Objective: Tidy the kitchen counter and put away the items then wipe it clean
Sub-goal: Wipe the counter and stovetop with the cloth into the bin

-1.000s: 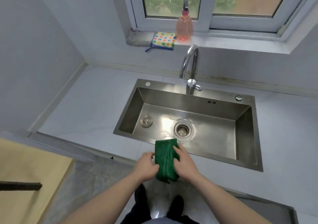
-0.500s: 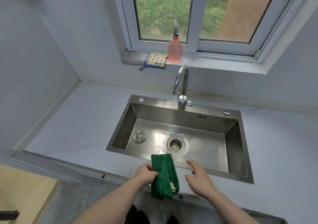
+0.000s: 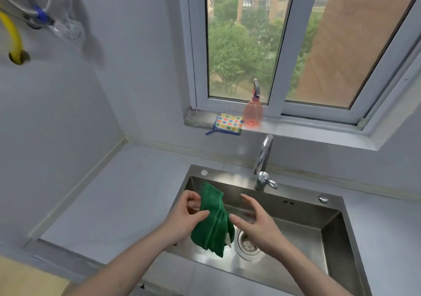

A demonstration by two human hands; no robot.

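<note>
- Both forearms are extended from the lower edge of the view over the near rim of the sink (image 3: 337, 261).
- A green cloth (image 3: 215, 220) is pinched by the left hand (image 3: 184, 218) between thumb and curled fingers, near the cloth's upper part.
- The cloth is held above the left half of the sink basin; it hangs folded in loose pleats, and a small white tag is seen at its lower right edge.
- The right hand (image 3: 257, 223) is held just beside the cloth with its fingers spread and relaxed; nothing is gripped by it. Whether its thumb tip touches the cloth cannot be told.
- A round drain strainer (image 3: 247, 243) is set in the basin floor, partly covered by the right hand.
- The steel sink is recessed into a pale grey surface (image 3: 127, 193), which extends to the left and right of it.
- A chrome tap (image 3: 263, 166) is mounted at the far rim of the sink, its spout arched toward the basin.
- On the window sill (image 3: 307, 131) beyond the tap, a dotted cloth (image 3: 229, 123) is laid, and an orange spray bottle (image 3: 252, 111) is stood upright just beside it, on its right.
- A yellow hose (image 3: 13, 38) is seen on the wall at the upper left.
</note>
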